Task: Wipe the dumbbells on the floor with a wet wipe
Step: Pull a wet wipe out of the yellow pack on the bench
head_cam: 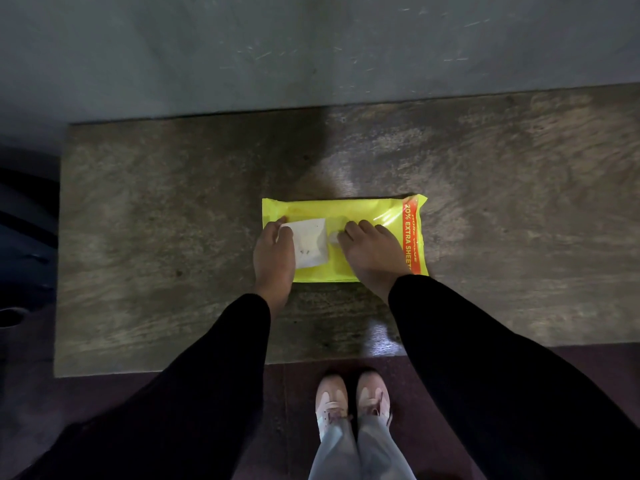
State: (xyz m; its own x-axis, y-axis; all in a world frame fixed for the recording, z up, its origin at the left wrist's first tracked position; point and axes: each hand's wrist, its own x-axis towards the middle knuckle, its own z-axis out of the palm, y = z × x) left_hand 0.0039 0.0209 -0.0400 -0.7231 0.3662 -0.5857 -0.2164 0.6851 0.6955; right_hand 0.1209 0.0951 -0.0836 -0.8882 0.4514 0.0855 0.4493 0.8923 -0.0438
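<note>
A yellow wet wipe pack (367, 211) with an orange side band lies flat on a worn brown tabletop (166, 209). My left hand (273, 258) grips the left edge of the pack's white flap (311, 244), which is folded back. My right hand (372, 252) lies on the right half of the pack, its fingertips curled onto a pale tip of wet wipe (333, 237) at the opening. No dumbbell is clearly in view.
The table stands against a grey wall (311, 46). Dark, indistinct objects (20, 237) lie at the left edge, beside the table. My feet in pink shoes (353, 400) stand on a dark reddish floor just in front of the table's near edge.
</note>
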